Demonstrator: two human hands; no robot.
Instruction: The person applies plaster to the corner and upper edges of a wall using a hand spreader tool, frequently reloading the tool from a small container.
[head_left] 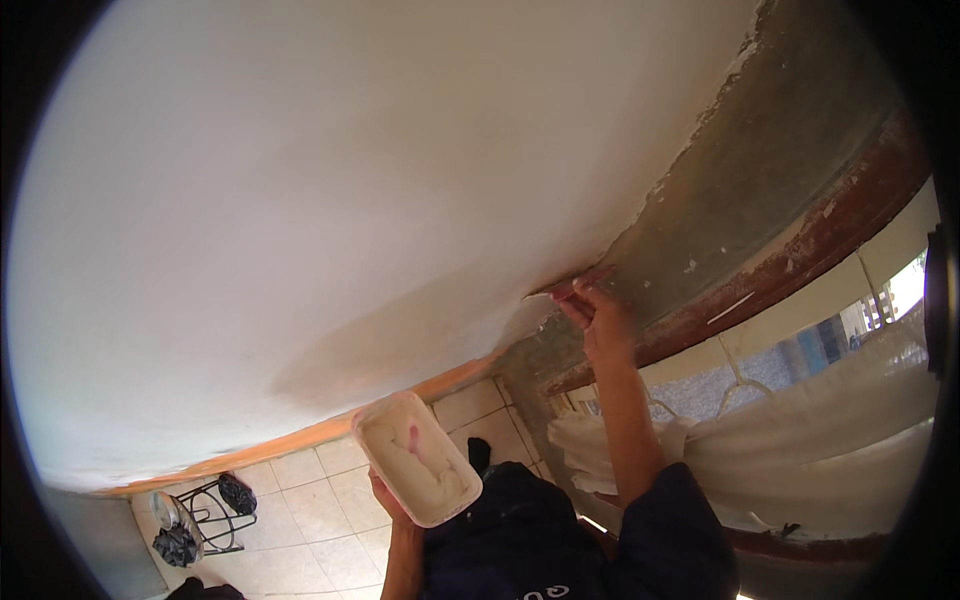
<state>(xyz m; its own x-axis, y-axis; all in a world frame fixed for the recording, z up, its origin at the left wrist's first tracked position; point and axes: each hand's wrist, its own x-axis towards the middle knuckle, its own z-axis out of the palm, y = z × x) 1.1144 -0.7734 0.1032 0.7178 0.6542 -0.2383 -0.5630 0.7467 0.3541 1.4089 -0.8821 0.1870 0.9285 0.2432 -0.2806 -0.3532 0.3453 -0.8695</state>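
My left hand (pixel 388 503) grips a white rectangular plastic tub (pixel 368 447) by its side, with the fingers mostly hidden under it. White paste (pixel 440 487) lies inside, with a pink smear on it. My right arm reaches up and forward to the wall corner. There my right hand (pixel 597 320) is closed on a reddish flat spreader (pixel 572 285), its edge against the rim of the white wall (pixel 400 190). The hand is slightly blurred. Beside it runs a strip of bare grey plaster (pixel 740 200) with a ragged border.
On the right, a red-brown window frame (pixel 770 270) borders a window with a pale curtain (pixel 800 440). An orange band (pixel 290 441) follows the wall's foot above the tiled floor (pixel 310 510). At lower left stands a black metal-framed stool (pixel 215 515) with dark plastic bags.
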